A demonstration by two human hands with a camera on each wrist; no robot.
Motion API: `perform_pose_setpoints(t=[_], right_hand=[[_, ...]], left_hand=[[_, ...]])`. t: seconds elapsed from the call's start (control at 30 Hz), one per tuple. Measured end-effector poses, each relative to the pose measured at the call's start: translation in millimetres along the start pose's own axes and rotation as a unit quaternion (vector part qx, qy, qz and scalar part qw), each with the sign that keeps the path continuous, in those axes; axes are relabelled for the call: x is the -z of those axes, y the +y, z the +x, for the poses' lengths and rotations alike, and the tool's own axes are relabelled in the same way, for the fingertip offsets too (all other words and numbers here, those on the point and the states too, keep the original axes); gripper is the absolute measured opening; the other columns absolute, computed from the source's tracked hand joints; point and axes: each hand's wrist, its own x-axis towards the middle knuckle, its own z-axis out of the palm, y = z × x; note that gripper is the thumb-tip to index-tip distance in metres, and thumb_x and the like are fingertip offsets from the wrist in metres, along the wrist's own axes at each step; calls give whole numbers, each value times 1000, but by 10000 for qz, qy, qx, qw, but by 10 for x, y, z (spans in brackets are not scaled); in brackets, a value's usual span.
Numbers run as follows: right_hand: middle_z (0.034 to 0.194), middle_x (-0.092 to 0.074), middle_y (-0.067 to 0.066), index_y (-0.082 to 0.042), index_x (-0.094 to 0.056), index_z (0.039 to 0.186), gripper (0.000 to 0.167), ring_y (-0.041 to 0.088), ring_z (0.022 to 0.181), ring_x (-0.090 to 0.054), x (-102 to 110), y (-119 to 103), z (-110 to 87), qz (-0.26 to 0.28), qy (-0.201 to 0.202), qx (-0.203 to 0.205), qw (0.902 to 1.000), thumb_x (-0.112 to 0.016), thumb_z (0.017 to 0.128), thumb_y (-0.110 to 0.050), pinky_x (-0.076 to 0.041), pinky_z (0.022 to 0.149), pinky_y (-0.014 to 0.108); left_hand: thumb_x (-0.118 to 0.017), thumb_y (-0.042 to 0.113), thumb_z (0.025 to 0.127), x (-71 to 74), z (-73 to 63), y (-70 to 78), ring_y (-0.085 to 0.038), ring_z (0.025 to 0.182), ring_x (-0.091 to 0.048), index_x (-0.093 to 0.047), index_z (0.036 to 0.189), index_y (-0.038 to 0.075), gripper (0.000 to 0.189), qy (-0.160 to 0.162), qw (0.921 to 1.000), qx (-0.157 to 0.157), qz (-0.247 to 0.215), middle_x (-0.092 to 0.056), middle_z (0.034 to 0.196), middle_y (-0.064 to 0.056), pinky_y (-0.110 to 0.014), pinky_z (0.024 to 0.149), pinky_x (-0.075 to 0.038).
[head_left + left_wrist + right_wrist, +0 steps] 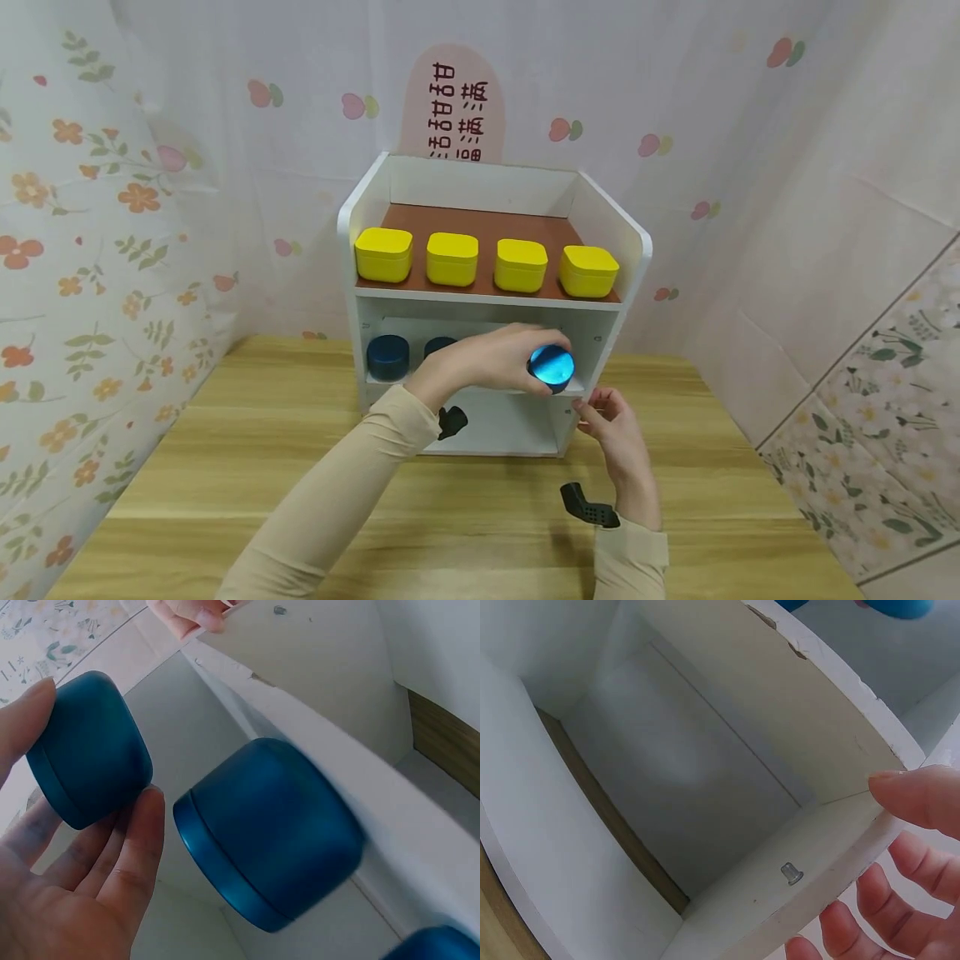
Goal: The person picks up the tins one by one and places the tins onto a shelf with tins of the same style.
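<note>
My left hand (502,354) holds a blue round tin (551,367) by its sides, in front of the right end of the shelf unit's middle level. In the left wrist view, thumb and fingers span this tin (90,750), and another blue tin (270,836) stands on the shelf beside it. My right hand (615,429) grips the lower right side panel of the white shelf unit (633,250). In the right wrist view its thumb (919,795) lies at the panel's front edge, with the other fingers around the outer side.
Several yellow lidded tins (452,258) line the brown top level. More blue tins (387,358) stand on the middle level, partly behind my left arm. The unit stands on a wooden table (465,517) before a patterned curtain (315,167).
</note>
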Motion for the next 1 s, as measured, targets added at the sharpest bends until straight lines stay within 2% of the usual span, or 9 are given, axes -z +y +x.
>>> perform_pose_setpoints(t=[0.2,0.47,0.7,1.0], right_hand=[[103,-53,8,3,-46,109,25,19,95,-54,-3,8,-8,-8,29,-7,10000,-63,96,-10,-49,81,35],[104,-54,8,3,-46,110,27,21,97,-54,-6,-2,-3,-48,-19,57,10000,-64,96,-12,-49,82,35],[101,-55,8,3,-46,108,24,21,95,-55,10,18,-11,-44,15,34,10000,-64,95,-8,-49,80,34],[101,-56,9,3,-46,107,25,21,95,-54,7,6,10,28,-14,57,10000,-64,95,-8,-49,79,32]], left_hand=[[-77,27,87,13,157,25,-18,111,-53,-50,138,14,60,-100,9999,-12,111,-56,131,-2,-33,95,-44],[-75,29,88,-45,322,-20,-20,114,-50,-48,141,17,61,-280,9984,428,238,-53,135,-2,-35,97,-43],[-75,28,88,-98,405,-16,-20,115,-49,-48,140,15,60,-342,9973,551,348,-53,136,-3,-35,98,-42],[-75,28,88,-116,447,-14,-18,115,-49,-49,141,15,60,-443,9956,712,427,-52,137,-2,-34,98,-41]])
